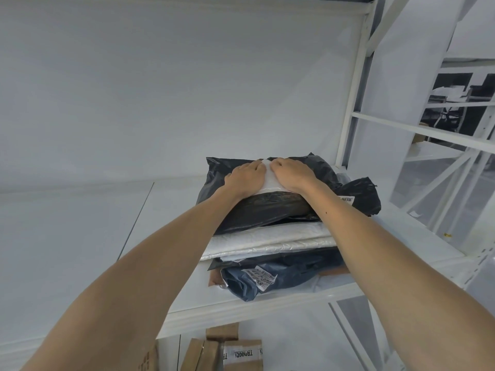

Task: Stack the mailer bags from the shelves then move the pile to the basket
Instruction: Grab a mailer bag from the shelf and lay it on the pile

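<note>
now left hand (245, 178) and right hand (293, 174) are laid together on the top bag (267, 181); grip cannot be told. the slick pile (267, 242) could be toppled by uneven pressure.

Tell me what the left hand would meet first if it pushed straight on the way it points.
The left hand touches the white bag on top of the pile; pushing on, it would likely meet the right hand next, though depth is unclear.
</note>
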